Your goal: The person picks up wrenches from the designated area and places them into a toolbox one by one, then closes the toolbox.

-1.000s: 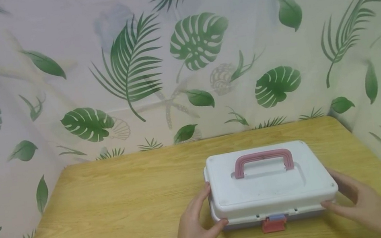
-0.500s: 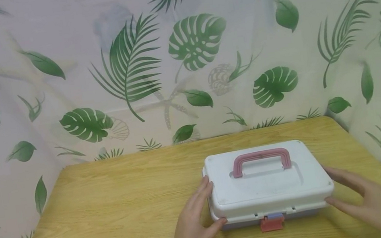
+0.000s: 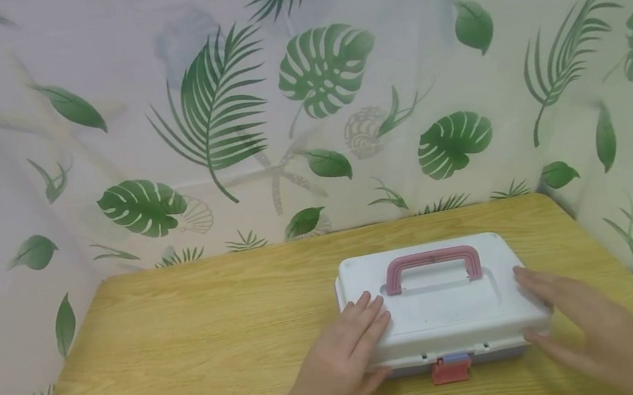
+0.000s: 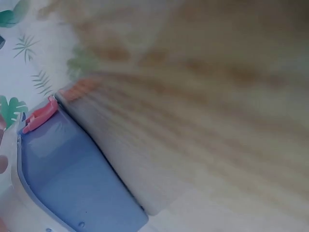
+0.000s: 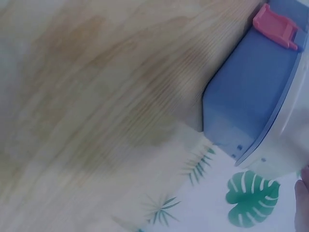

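Observation:
A plastic storage box point(image 3: 447, 307) with a white lid and a blue base point(image 4: 77, 164) stands on the table, its lid down. A pink carry handle point(image 3: 431, 257) is raised on top. At the front, a pink-red latch point(image 3: 451, 371) juts out below a small blue tab. My left hand point(image 3: 330, 364) rests straight fingers on the lid's front left part, thumb at the front edge. My right hand point(image 3: 596, 327) has its fingertips at the lid's right edge and its thumb by the front right corner. In the right wrist view, a bit of fingers point(image 5: 301, 203) shows beside the lid.
The wood-grain table point(image 3: 203, 341) reaches left of the box and behind it. A leaf-printed cloth point(image 3: 323, 68) hangs along the back and both sides. The table's right edge runs close beside my right hand.
My left fingers have gone from the box's left side up onto the lid. My right fingers have shifted from its right side to the lid's right edge. The box appears slightly farther left.

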`<action>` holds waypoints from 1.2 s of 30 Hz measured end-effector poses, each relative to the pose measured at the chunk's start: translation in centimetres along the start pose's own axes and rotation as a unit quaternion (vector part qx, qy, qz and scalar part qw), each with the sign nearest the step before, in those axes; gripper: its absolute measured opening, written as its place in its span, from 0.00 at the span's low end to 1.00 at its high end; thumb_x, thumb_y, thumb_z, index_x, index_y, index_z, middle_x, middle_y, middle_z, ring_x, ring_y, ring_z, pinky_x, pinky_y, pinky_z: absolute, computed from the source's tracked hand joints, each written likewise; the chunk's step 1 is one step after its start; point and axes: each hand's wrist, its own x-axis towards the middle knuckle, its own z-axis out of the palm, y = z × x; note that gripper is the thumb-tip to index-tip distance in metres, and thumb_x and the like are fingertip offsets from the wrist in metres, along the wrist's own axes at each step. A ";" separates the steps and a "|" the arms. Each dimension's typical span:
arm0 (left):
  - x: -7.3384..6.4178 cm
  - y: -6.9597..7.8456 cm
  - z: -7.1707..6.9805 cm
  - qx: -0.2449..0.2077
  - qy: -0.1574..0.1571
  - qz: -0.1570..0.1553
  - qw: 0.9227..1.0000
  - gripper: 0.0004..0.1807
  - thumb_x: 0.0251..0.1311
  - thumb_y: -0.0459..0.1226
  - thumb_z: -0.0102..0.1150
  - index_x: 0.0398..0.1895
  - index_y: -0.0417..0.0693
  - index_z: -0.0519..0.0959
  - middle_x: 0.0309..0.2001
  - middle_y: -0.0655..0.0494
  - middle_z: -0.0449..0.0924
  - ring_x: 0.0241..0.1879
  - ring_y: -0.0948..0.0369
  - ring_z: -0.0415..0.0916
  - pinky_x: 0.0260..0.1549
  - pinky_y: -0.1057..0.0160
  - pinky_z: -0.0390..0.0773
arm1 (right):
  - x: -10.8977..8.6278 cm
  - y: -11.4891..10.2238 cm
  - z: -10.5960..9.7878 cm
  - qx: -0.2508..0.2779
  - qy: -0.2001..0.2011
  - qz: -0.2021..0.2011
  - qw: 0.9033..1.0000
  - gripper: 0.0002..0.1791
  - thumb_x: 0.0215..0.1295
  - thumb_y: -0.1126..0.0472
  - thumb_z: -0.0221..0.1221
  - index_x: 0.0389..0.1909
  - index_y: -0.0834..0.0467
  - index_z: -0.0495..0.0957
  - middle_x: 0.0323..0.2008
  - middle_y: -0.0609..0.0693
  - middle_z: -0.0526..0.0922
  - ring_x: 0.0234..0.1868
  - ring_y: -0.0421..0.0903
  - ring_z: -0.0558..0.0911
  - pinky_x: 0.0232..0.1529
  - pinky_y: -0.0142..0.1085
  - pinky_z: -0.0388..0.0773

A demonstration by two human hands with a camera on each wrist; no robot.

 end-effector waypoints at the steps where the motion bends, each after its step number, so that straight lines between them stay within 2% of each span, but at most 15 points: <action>1: 0.2 0.0 0.0 0.017 0.000 0.019 1.000 0.44 0.57 0.49 0.80 0.72 0.38 0.74 0.74 0.42 0.75 0.75 0.49 0.73 0.73 0.55 0.75 | 0.2 -0.2 0.1 -0.004 0.001 -0.010 1.000 0.45 0.77 0.28 0.49 0.65 0.66 0.79 0.77 0.32 0.67 0.77 0.21 0.60 0.77 0.16 0.53; 4: 0.7 0.1 0.3 0.066 0.006 0.073 0.995 0.35 0.63 0.45 0.73 0.69 0.37 0.77 0.71 0.42 0.78 0.73 0.49 0.75 0.72 0.55 0.76 | 0.6 -0.7 0.4 -0.019 0.001 -0.038 0.999 0.43 0.79 0.30 0.47 0.66 0.66 0.79 0.77 0.35 0.68 0.78 0.23 0.59 0.78 0.18 0.54; 7: 1.1 0.2 0.6 0.096 0.017 0.113 0.989 0.23 0.75 0.39 0.57 0.68 0.37 0.78 0.69 0.42 0.80 0.72 0.49 0.77 0.72 0.54 0.76 | 0.8 -1.1 0.9 -0.022 -0.001 -0.057 0.998 0.42 0.80 0.31 0.47 0.65 0.66 0.80 0.76 0.40 0.72 0.79 0.24 0.60 0.79 0.19 0.54; 9: 1.3 0.3 0.8 0.106 0.020 0.130 0.986 0.21 0.81 0.35 0.46 0.68 0.38 0.79 0.69 0.43 0.81 0.71 0.49 0.77 0.72 0.53 0.76 | 1.1 -1.4 1.3 -0.020 0.002 -0.072 0.997 0.41 0.80 0.32 0.48 0.64 0.67 0.81 0.75 0.43 0.75 0.79 0.25 0.61 0.79 0.20 0.55; 11: 1.5 0.4 1.0 0.115 0.019 0.145 0.983 0.21 0.84 0.33 0.39 0.68 0.39 0.79 0.69 0.43 0.81 0.71 0.50 0.78 0.72 0.53 0.76 | 1.3 -1.7 1.7 -0.018 0.015 -0.091 0.996 0.40 0.81 0.33 0.49 0.62 0.68 0.81 0.73 0.47 0.78 0.79 0.27 0.62 0.80 0.22 0.56; 15: 2.0 0.9 1.1 0.134 0.004 0.162 0.978 0.21 0.84 0.33 0.38 0.68 0.41 0.79 0.69 0.45 0.81 0.71 0.51 0.78 0.72 0.53 0.75 | 1.8 -2.1 2.7 -0.015 0.041 -0.136 0.990 0.38 0.82 0.36 0.50 0.59 0.70 0.82 0.73 0.49 0.78 0.80 0.32 0.65 0.81 0.26 0.57; 20: 2.5 1.5 1.2 0.167 -0.019 0.173 0.970 0.22 0.84 0.32 0.37 0.69 0.43 0.79 0.70 0.46 0.80 0.71 0.53 0.78 0.73 0.54 0.75 | 1.9 -2.5 3.7 -0.022 0.035 -0.183 0.982 0.35 0.84 0.40 0.48 0.57 0.72 0.81 0.78 0.49 0.70 0.82 0.37 0.63 0.83 0.30 0.55; 26: 3.1 2.0 1.7 0.199 -0.025 0.190 0.961 0.22 0.85 0.36 0.39 0.70 0.45 0.78 0.71 0.48 0.79 0.70 0.55 0.79 0.73 0.54 0.75 | 1.6 -2.6 4.5 -0.038 0.025 -0.194 0.980 0.35 0.85 0.41 0.46 0.57 0.72 0.81 0.79 0.51 0.68 0.83 0.39 0.62 0.84 0.33 0.53; 31: 3.3 2.2 2.0 0.209 -0.045 0.203 0.956 0.22 0.85 0.36 0.38 0.72 0.43 0.76 0.72 0.47 0.78 0.71 0.54 0.78 0.73 0.54 0.75 | 1.4 -2.4 5.0 -0.051 0.029 -0.207 0.977 0.35 0.86 0.42 0.45 0.57 0.73 0.81 0.80 0.53 0.66 0.84 0.42 0.60 0.85 0.35 0.52; 36: 3.5 2.4 2.1 0.221 -0.060 0.217 0.949 0.24 0.85 0.35 0.33 0.73 0.42 0.75 0.73 0.45 0.77 0.72 0.53 0.77 0.73 0.55 0.75 | 1.6 -2.2 5.6 -0.060 0.069 -0.245 0.965 0.31 0.86 0.47 0.47 0.54 0.75 0.80 0.73 0.65 0.76 0.84 0.48 0.62 0.85 0.39 0.55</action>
